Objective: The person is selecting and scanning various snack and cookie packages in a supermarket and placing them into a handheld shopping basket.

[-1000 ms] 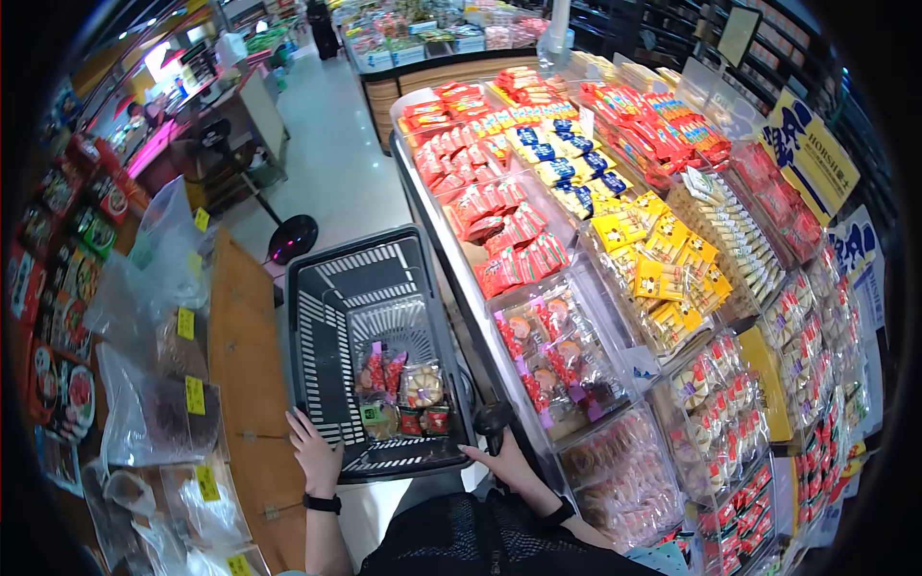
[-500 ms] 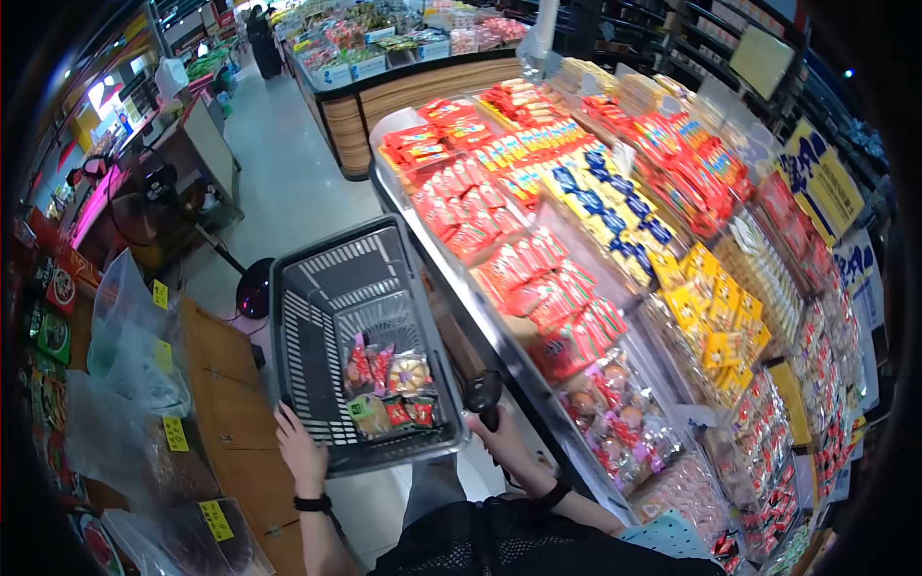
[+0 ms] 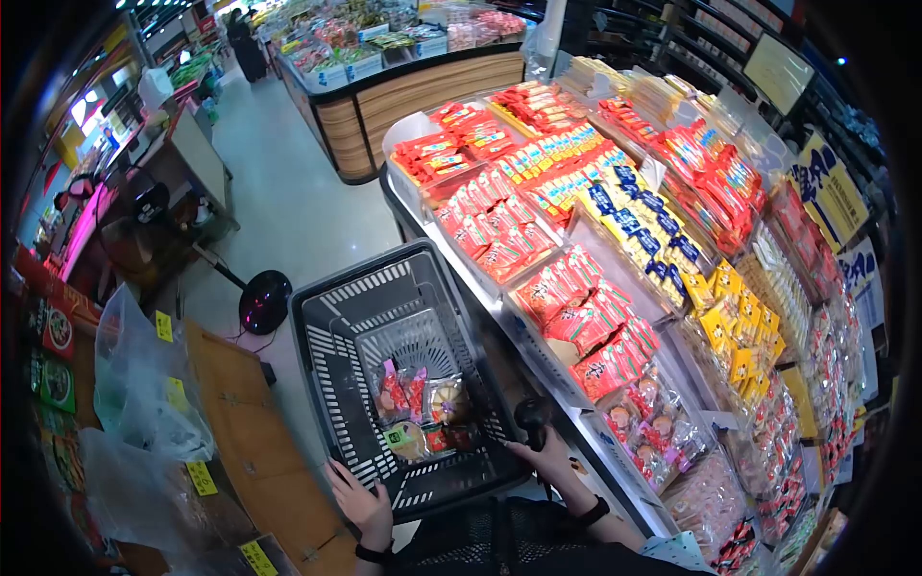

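Note:
A dark grey shopping basket point(image 3: 447, 264) stands tilted in front of me. My left hand point(image 3: 360, 501) is at its near left corner, fingers along the outside of the rim and thumb toward the inside. By the near right corner, my right hand point(image 3: 555, 463) is closed round a black handle with a rounded top point(image 3: 531, 414); its thumb reaches toward the basket's rim. Inside the basket lie red-and-pink packets point(image 3: 401, 392), a round item in clear wrap point(image 3: 448, 401), a pack with a green label point(image 3: 407, 442) and small red packets point(image 3: 438, 440).
To the right runs a display counter with red packets point(image 3: 499, 230), yellow packets point(image 3: 744, 326) and blue-and-yellow packets point(image 3: 629, 216). A wooden cabinet point(image 3: 250, 422) with plastic bags point(image 3: 144, 384) stands left. On the floor ahead is a round black base point(image 3: 264, 300). A dark-clothed person point(image 3: 247, 48) is far off.
The basket and both hands appear lower and further right in the view. The counter has also shifted in view. The packets in the basket look the same.

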`<state>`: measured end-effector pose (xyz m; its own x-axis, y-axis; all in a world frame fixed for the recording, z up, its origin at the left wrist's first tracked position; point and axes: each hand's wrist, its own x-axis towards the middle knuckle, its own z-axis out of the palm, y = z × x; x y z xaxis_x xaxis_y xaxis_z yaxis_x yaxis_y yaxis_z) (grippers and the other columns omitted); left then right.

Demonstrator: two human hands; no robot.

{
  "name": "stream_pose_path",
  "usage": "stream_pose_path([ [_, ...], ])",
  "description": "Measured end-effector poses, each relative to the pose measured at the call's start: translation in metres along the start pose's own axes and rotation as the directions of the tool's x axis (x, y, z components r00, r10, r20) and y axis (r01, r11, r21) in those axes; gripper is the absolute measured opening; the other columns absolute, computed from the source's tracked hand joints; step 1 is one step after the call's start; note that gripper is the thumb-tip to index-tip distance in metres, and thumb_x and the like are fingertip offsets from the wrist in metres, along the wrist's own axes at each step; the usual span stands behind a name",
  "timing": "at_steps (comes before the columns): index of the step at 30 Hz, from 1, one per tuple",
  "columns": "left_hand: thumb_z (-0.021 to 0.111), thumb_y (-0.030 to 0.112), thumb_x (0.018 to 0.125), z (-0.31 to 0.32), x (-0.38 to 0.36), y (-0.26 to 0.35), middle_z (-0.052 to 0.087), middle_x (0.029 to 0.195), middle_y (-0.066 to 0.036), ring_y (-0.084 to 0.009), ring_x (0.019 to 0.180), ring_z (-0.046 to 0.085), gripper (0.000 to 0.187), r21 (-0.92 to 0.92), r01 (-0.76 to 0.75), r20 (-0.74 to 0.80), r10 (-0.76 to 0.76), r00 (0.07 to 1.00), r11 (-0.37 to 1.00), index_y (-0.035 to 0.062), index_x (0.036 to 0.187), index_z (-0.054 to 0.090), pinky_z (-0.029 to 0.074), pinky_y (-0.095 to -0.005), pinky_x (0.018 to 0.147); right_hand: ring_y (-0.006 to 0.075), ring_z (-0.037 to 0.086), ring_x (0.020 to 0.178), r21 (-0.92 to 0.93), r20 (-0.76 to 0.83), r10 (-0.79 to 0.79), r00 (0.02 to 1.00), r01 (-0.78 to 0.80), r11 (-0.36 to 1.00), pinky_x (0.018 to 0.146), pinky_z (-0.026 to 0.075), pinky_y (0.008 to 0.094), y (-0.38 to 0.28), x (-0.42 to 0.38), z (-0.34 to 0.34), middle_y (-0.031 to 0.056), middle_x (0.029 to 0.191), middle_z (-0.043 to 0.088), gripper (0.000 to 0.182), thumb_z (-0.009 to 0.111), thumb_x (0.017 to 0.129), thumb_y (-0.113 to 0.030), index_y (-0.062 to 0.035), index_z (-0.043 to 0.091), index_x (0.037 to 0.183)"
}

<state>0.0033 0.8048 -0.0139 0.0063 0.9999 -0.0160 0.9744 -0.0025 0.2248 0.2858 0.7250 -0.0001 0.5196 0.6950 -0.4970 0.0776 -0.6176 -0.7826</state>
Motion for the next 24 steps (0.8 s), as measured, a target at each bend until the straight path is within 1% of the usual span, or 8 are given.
stream_pose_path([
  [5,0.069,0.021,0.067,-0.011,0.017,0.028,0.016,0.138,-0.027,-0.0372,0.125,0.025,0.096,0.166,0.013,0.079,-0.027,0.997,0.986,-0.0005,0.138,0.008,0.02,-0.0459,0.103,0.0258,0.051,0.106,0.026,0.119,0.234,0.965,-0.239,0.971,0.092,0.039,0.0346,-0.018,0.007,-0.016,0.0202,0.112,0.052,0.087,0.073,0.063,-0.051,0.006,0.04,0.12],
  [6,0.07,0.024,0.068,-0.004,0.025,0.026,0.015,0.136,-0.031,-0.0387,0.129,0.017,0.098,0.045,0.012,0.109,-0.017,0.994,0.999,-0.0003,0.138,0.006,0.013,-0.0484,0.105,0.0223,0.059,0.083,-0.005,-0.001,-0.02,1.0,0.02,1.0,0.071,0.048,0.0313,0.015,0.022,-0.009,0.0177,0.101,0.056,0.085,0.072,0.063,-0.054,0.0028,0.041,0.118],
  [7,0.07,0.025,0.068,-0.006,0.034,0.032,0.017,0.136,-0.031,-0.0387,0.13,0.014,0.096,-0.087,0.096,0.146,-0.083,0.986,0.992,-0.0011,0.137,0.009,0.011,-0.0484,0.105,0.0256,0.055,0.1,0.021,0.037,-0.028,0.999,0.028,0.999,0.086,0.043,0.0327,0.004,0.02,-0.017,0.0188,0.108,0.055,0.087,0.071,0.063,-0.054,0.0035,0.041,0.12],
  [11,0.065,0.017,0.075,-0.059,0.066,0.082,0.032,0.131,-0.022,-0.0354,0.124,0.027,0.07,-0.374,-0.339,0.039,0.38,0.924,0.863,-0.0016,0.132,0.026,0.022,-0.0408,0.104,0.0301,0.052,0.108,-0.053,0.124,-0.046,0.991,0.053,0.997,0.092,0.04,0.0342,-0.001,0.024,-0.041,0.0216,0.116,0.052,0.09,0.07,0.063,-0.057,0.0039,0.039,0.122],
  [13,0.064,0.02,0.076,-0.09,0.074,0.122,0.036,0.13,-0.022,-0.0362,0.125,0.027,0.066,-0.524,-0.351,0.054,0.442,0.895,0.776,-0.0042,0.128,0.031,0.021,-0.0417,0.104,0.03,0.052,0.107,-0.042,0.107,-0.095,0.99,0.1,0.994,0.091,0.039,0.0348,0.024,0.035,-0.032,0.0204,0.116,0.052,0.093,0.07,0.062,-0.058,0.0025,0.037,0.124],
  [19,0.063,0.02,0.079,-0.111,0.069,0.267,0.05,0.115,-0.02,-0.0296,0.108,0.049,0.049,-0.555,-0.697,0.075,0.861,0.503,0.455,-0.0019,0.12,0.045,0.037,-0.0328,0.093,0.0298,0.051,0.107,0.113,0.168,-0.258,0.952,0.241,0.964,0.09,0.04,0.0346,0.028,0.045,-0.055,0.0204,0.113,0.052,0.087,0.075,0.058,-0.054,0.0004,0.045,0.118],
  [23,0.061,0.021,0.084,-0.074,0.042,0.386,0.055,0.113,-0.013,-0.0168,0.104,0.052,0.05,-0.892,-0.38,0.134,0.947,0.29,0.243,-0.0014,0.124,0.041,0.042,-0.0298,0.086,0.0331,0.048,0.111,-0.088,0.227,-0.203,0.953,0.228,0.97,0.093,0.039,0.0361,0.048,0.065,-0.05,0.0247,0.117,0.049,0.103,0.067,0.059,-0.065,0.0083,0.035,0.123],
  [24,0.058,0.029,0.084,-0.064,0.033,0.417,0.055,0.11,-0.02,-0.0263,0.099,0.056,0.054,-0.853,-0.452,0.137,0.948,0.288,0.261,-0.0031,0.123,0.04,0.043,-0.0329,0.084,0.0337,0.046,0.113,-0.104,0.252,-0.16,0.954,0.191,0.976,0.094,0.038,0.0364,0.032,0.055,-0.062,0.0263,0.12,0.046,0.106,0.066,0.059,-0.066,0.0112,0.032,0.124],
])
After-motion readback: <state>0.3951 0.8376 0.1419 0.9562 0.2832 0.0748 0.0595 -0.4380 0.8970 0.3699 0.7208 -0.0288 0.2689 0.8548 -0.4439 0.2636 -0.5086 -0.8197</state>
